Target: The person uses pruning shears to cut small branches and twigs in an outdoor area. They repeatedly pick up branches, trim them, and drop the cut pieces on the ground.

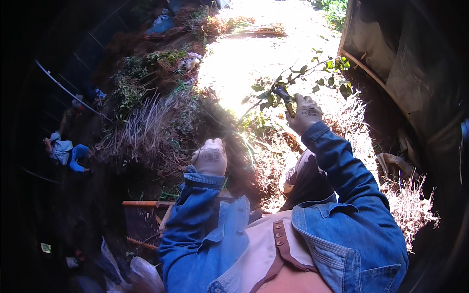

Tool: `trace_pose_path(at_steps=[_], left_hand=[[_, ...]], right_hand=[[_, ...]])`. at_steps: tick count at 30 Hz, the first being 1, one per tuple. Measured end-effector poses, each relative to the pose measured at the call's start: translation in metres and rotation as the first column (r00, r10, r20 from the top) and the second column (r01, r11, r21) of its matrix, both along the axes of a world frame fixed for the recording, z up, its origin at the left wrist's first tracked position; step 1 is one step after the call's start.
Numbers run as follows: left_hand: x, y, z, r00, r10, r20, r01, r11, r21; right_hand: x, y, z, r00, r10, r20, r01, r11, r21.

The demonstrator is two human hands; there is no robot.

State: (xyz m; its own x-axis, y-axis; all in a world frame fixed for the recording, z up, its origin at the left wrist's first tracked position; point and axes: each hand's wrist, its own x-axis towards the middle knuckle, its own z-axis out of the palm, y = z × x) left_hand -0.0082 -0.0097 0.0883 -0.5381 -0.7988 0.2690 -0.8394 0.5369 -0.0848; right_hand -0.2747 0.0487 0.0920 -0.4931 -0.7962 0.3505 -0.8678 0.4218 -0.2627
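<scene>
My left hand [210, 157], in a pale printed work glove, is closed in a fist just left of centre. A thin leafy branch [304, 73] slants from near this fist up to the right; the fist seems closed around its lower stem, though the fingers hide the hold. Pruning shears [282, 94] are in my gloved right hand [305, 111], with their blades at the branch among the leaves. Whether the blades touch the stem cannot be told. Below both hands lie cut twigs and roots [271, 157], partly in strong sunlight.
Bundles of bare-stemmed plants [146, 121] lie at left. Beyond them a person [67, 152] in blue trousers is bent over. A wooden-framed sheet [384, 69] stands at right, with dry twigs [410, 208] nearby. A wooden frame [141, 203] and plastic bag [146, 271] lie lower left.
</scene>
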Motion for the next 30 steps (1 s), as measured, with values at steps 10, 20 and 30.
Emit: trace_pose_path(at_steps=[10,20,30], left_hand=[[0.040,0.004,0.018,0.977,0.140,-0.158,-0.014,0.792,0.610],[0.055,0.017,0.020,0.975,0.080,-0.210,0.081,0.748,0.659],[0.061,0.019,0.018,0.973,0.051,-0.225,0.118,0.728,0.675]], right_hand=[[-0.003,0.005,-0.029,0.953,0.033,0.302,-0.025,0.999,-0.033],[-0.017,-0.005,-0.021,0.971,0.110,0.212,-0.110,0.994,-0.011],[-0.033,-0.003,-0.036,0.952,0.217,0.217,-0.202,0.975,-0.088]])
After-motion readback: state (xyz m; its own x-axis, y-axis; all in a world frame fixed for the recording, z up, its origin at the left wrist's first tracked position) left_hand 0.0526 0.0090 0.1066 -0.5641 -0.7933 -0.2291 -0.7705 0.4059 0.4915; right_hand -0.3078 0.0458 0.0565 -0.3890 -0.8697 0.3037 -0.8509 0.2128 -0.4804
